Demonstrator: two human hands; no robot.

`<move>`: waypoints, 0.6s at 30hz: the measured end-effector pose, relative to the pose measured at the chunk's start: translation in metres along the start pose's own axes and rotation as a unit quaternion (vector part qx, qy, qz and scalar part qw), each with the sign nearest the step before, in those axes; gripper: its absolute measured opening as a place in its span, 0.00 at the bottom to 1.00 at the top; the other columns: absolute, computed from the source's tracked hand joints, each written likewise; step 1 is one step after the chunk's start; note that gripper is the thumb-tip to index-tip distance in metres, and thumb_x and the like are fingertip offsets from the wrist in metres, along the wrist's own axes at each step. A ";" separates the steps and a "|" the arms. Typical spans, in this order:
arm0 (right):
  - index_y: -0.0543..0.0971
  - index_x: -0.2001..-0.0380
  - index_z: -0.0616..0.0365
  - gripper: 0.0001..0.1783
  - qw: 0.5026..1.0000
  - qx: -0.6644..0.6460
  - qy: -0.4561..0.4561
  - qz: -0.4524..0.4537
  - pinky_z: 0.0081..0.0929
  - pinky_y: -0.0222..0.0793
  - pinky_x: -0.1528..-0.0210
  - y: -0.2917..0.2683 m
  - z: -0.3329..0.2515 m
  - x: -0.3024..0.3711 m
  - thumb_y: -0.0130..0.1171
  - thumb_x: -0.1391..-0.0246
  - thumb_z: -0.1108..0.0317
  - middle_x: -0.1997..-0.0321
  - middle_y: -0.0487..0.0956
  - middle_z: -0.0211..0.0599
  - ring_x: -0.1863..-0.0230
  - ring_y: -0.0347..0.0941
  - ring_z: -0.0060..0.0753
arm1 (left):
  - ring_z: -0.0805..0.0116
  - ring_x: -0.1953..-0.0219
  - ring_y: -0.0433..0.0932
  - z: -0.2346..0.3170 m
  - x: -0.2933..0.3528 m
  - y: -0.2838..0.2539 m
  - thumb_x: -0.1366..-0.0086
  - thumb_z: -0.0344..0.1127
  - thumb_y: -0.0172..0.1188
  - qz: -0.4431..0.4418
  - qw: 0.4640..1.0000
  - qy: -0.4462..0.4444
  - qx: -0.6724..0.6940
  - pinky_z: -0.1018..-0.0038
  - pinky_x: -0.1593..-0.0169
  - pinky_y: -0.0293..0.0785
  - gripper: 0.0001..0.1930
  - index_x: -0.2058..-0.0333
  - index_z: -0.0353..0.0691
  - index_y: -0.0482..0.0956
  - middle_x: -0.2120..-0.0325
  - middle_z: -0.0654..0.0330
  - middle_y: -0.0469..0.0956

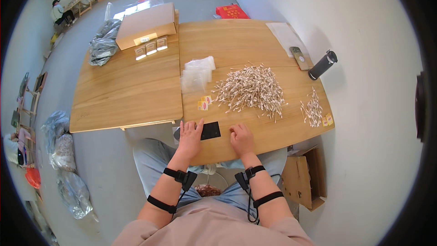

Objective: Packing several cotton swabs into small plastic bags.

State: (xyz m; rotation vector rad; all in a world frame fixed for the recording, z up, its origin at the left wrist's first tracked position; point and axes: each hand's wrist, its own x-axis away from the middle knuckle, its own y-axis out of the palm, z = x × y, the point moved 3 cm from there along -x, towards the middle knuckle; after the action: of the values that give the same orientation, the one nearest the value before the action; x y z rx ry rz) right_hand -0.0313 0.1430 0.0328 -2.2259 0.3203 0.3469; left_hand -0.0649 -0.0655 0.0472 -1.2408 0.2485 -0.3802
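Note:
My left hand [190, 139] lies with fingers stretched and spread at the table's near edge, beside a flat black rectangle [210, 130]. Its fingertips touch or nearly touch that rectangle; I cannot tell which. To the right of it rests my right hand [242, 139], fingers curled in, with nothing showing between them. Beyond both hands spreads a big loose pile of cotton swabs [252, 89]. Small yellow-and-white labels [203, 103] lie left of the pile, below a stack of clear plastic bags [198, 74]. A smaller heap of swabs [312, 110] sits at the right, next to two more labels [327, 120].
A cardboard box [148, 25], three small clear cases [151, 48] and grey plastic wrap [104, 41] occupy the far left. At the far right stand a dark bottle [323, 64] and a phone [299, 58]. An opened carton [300, 177] is on the floor; another person [61, 13] sits far off.

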 end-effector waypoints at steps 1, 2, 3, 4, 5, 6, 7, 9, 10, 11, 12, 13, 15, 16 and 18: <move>0.77 0.72 0.54 0.05 1.000 0.004 0.001 -0.001 0.41 0.71 0.61 0.000 0.001 0.000 0.55 0.55 0.75 0.68 0.75 0.39 0.63 0.73 0.47 | 0.50 0.40 0.63 0.001 0.000 0.001 0.49 0.23 0.55 0.009 1.000 0.002 0.020 0.48 0.30 0.45 0.37 0.37 0.41 0.62 0.51 0.49 0.67; 0.77 0.72 0.54 0.05 1.000 0.008 0.001 -0.002 0.41 0.71 0.61 0.000 0.001 0.001 0.55 0.55 0.75 0.68 0.75 0.39 0.63 0.73 0.46 | 0.50 0.40 0.63 0.001 0.001 0.004 0.49 0.23 0.55 0.007 1.000 0.004 0.019 0.48 0.30 0.45 0.37 0.37 0.41 0.62 0.51 0.49 0.67; 0.77 0.72 0.54 0.05 1.000 0.007 0.002 -0.002 0.41 0.71 0.61 -0.001 0.000 0.001 0.55 0.55 0.75 0.68 0.75 0.39 0.63 0.73 0.46 | 0.50 0.40 0.62 0.000 0.002 0.007 0.50 0.22 0.55 0.020 0.999 0.002 0.039 0.48 0.30 0.46 0.37 0.37 0.40 0.62 0.51 0.49 0.67; 0.77 0.72 0.54 0.05 1.000 0.008 0.003 -0.004 0.41 0.71 0.61 0.000 0.001 0.002 0.55 0.55 0.75 0.69 0.75 0.39 0.63 0.73 0.46 | 0.49 0.39 0.62 0.001 0.003 0.009 0.50 0.22 0.55 0.033 0.998 0.000 0.060 0.49 0.30 0.46 0.37 0.37 0.40 0.63 0.50 0.48 0.66; 0.77 0.73 0.54 0.05 1.000 0.008 0.003 -0.005 0.41 0.72 0.61 0.000 0.002 0.002 0.56 0.56 0.75 0.69 0.75 0.38 0.63 0.73 0.46 | 0.49 0.39 0.62 0.000 0.003 0.011 0.50 0.22 0.55 0.032 0.998 0.001 0.060 0.49 0.30 0.46 0.37 0.37 0.40 0.63 0.50 0.48 0.66; 0.77 0.73 0.54 0.05 1.000 0.008 0.003 -0.005 0.41 0.72 0.61 0.000 0.003 0.002 0.56 0.56 0.75 0.69 0.75 0.38 0.63 0.73 0.46 | 0.48 0.38 0.61 0.000 0.003 0.012 0.51 0.21 0.55 0.030 0.995 0.005 0.099 0.49 0.30 0.46 0.37 0.37 0.39 0.63 0.48 0.47 0.66; 0.77 0.73 0.54 0.05 1.000 0.008 0.002 -0.003 0.40 0.72 0.62 0.000 0.003 0.003 0.56 0.56 0.75 0.69 0.75 0.38 0.63 0.73 0.46 | 0.47 0.38 0.60 -0.001 0.004 0.014 0.52 0.21 0.55 0.027 0.990 0.008 0.138 0.49 0.30 0.47 0.37 0.38 0.39 0.63 0.46 0.47 0.65; 0.77 0.73 0.54 0.05 1.000 0.008 0.001 -0.001 0.40 0.72 0.62 -0.001 0.003 0.003 0.56 0.57 0.75 0.69 0.75 0.38 0.63 0.73 0.46 | 0.46 0.36 0.59 -0.001 0.005 0.020 0.50 0.23 0.56 0.053 0.982 0.020 0.180 0.49 0.30 0.47 0.36 0.38 0.39 0.64 0.43 0.46 0.63; 0.78 0.71 0.54 0.06 1.000 0.007 -0.006 0.003 0.40 0.72 0.62 -0.001 0.004 0.002 0.56 0.56 0.75 0.69 0.75 0.38 0.64 0.73 0.46 | 0.46 0.35 0.57 0.001 0.006 0.019 0.48 0.25 0.57 0.079 0.971 0.032 0.222 0.50 0.30 0.47 0.34 0.38 0.39 0.64 0.40 0.46 0.62; 0.79 0.69 0.53 0.08 1.000 0.006 -0.013 0.007 0.40 0.72 0.62 -0.001 0.004 0.001 0.55 0.55 0.75 0.70 0.75 0.39 0.65 0.73 0.46 | 0.46 0.35 0.57 0.005 0.007 0.021 0.48 0.25 0.57 0.080 0.971 0.033 0.223 0.50 0.30 0.47 0.34 0.38 0.39 0.64 0.40 0.46 0.62; 0.79 0.69 0.53 0.08 1.000 0.007 -0.013 0.007 0.40 0.72 0.62 0.001 0.003 -0.001 0.55 0.55 0.75 0.70 0.75 0.39 0.65 0.73 0.46 | 0.46 0.34 0.56 0.010 0.008 0.021 0.46 0.29 0.59 0.116 0.974 0.037 0.191 0.50 0.30 0.47 0.33 0.39 0.39 0.65 0.39 0.46 0.61; 0.79 0.66 0.52 0.09 1.000 0.014 0.002 0.010 0.40 0.72 0.61 0.003 0.000 -0.005 0.56 0.53 0.73 0.68 0.75 0.40 0.63 0.73 0.47 | 0.47 0.33 0.55 0.015 0.008 0.022 0.44 0.33 0.61 0.152 0.975 0.039 0.158 0.50 0.30 0.47 0.32 0.39 0.40 0.66 0.37 0.47 0.60; 0.79 0.62 0.52 0.10 1.000 0.021 0.016 0.012 0.41 0.72 0.61 0.010 -0.008 -0.019 0.57 0.50 0.72 0.65 0.75 0.42 0.61 0.73 0.48 | 0.48 0.33 0.55 0.020 0.008 0.026 0.44 0.35 0.62 0.157 0.979 0.060 0.113 0.50 0.30 0.47 0.31 0.41 0.40 0.67 0.37 0.49 0.60; 0.79 0.58 0.51 0.12 0.997 0.068 0.015 0.016 0.42 0.72 0.60 0.014 -0.012 -0.028 0.58 0.48 0.69 0.62 0.74 0.44 0.59 0.72 0.50 | 0.49 0.33 0.55 0.022 0.010 0.027 0.43 0.38 0.64 0.159 0.982 0.080 0.067 0.50 0.30 0.48 0.30 0.42 0.40 0.68 0.37 0.50 0.60; 0.78 0.54 0.50 0.15 0.994 0.111 0.012 0.018 0.44 0.72 0.60 0.020 -0.016 -0.038 0.58 0.47 0.66 0.58 0.73 0.46 0.57 0.72 0.52 | 0.50 0.33 0.56 0.023 0.012 0.029 0.43 0.39 0.64 0.163 0.981 0.073 0.070 0.50 0.30 0.48 0.29 0.43 0.41 0.69 0.37 0.51 0.61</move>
State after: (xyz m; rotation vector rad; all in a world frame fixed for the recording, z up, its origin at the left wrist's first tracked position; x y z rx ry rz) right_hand -0.0708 0.1223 0.0421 -2.0091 0.3937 0.2895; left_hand -0.0409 -0.0429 0.0270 -1.0139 0.5352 -0.2003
